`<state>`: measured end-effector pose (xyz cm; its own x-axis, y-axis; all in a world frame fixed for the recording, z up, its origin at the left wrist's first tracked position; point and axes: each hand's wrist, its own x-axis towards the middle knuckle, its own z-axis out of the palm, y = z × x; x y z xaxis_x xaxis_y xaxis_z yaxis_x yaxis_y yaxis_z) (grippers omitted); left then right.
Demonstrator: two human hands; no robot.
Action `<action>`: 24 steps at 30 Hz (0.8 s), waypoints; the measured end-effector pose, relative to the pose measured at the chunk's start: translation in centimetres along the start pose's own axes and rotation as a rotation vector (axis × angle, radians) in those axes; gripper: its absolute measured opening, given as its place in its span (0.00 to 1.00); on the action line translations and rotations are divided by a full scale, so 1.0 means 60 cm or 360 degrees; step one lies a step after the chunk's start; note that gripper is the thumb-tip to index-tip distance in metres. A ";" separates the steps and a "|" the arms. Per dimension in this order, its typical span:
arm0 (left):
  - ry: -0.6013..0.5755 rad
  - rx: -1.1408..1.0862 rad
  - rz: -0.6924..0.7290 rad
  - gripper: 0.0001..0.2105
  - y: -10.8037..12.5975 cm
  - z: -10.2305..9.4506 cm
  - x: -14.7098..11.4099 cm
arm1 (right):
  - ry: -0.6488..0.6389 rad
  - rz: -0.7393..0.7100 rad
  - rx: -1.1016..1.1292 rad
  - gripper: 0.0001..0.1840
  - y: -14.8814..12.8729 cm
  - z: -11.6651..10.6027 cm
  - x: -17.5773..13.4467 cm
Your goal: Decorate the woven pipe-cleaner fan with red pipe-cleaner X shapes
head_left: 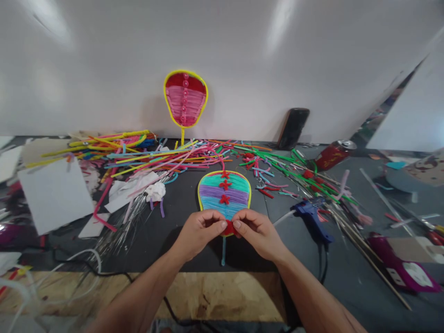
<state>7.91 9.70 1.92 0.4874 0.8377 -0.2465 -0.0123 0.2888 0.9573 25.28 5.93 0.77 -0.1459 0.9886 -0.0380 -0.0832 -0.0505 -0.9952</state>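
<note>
A paddle-shaped fan (pixel 225 192) of pipe cleaners lies on the dark table, with a yellow rim and bands of teal, purple and blue. Red star-like pieces (pixel 225 185) run down its middle. Over the fan's lower part, a small red fuzzy pipe cleaner piece (pixel 229 228) is pinched between my two hands. My left hand (pixel 204 231) grips its left side with thumb and forefinger, and my right hand (pixel 255 231) grips its right side likewise. Whether the piece touches the fan cannot be seen. The fan's blue-grey handle (pixel 224 252) points towards me.
A pink and red fan (pixel 185 99) stands against the white wall. Loose pipe cleaners (pixel 166 159) are heaped behind my work. To the right lie a blue glue gun (pixel 312 217), a red can (pixel 335 155) and a leaning phone (pixel 293 128). White paper (pixel 55 194) lies left.
</note>
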 end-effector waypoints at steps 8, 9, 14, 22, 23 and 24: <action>0.0194 0.0065 0.0177 0.06 -0.008 0.002 -0.002 | 0.0005 0.0036 0.0383 0.15 0.015 0.012 -0.002; 0.0210 0.0091 0.0198 0.05 -0.009 0.002 -0.002 | 0.0015 0.0052 0.0395 0.14 0.016 0.013 -0.002; 0.0172 0.0247 0.0246 0.05 -0.007 0.002 -0.002 | 0.0043 0.0083 0.0320 0.12 0.013 0.013 -0.001; 0.0133 0.0386 0.0254 0.06 -0.006 0.004 -0.003 | 0.0035 0.0095 0.0452 0.11 0.013 0.014 0.000; 0.0128 0.0397 0.0253 0.06 -0.006 0.004 -0.004 | 0.0027 0.0096 0.0454 0.11 0.014 0.014 -0.001; 0.0121 0.0403 0.0250 0.07 -0.006 0.005 -0.004 | 0.0019 0.0097 0.0453 0.11 0.014 0.014 -0.001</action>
<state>8.08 9.28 1.69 0.4299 0.8980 -0.0942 0.1402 0.0366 0.9894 24.40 5.72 0.02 -0.1479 0.9840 -0.0996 -0.3479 -0.1461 -0.9261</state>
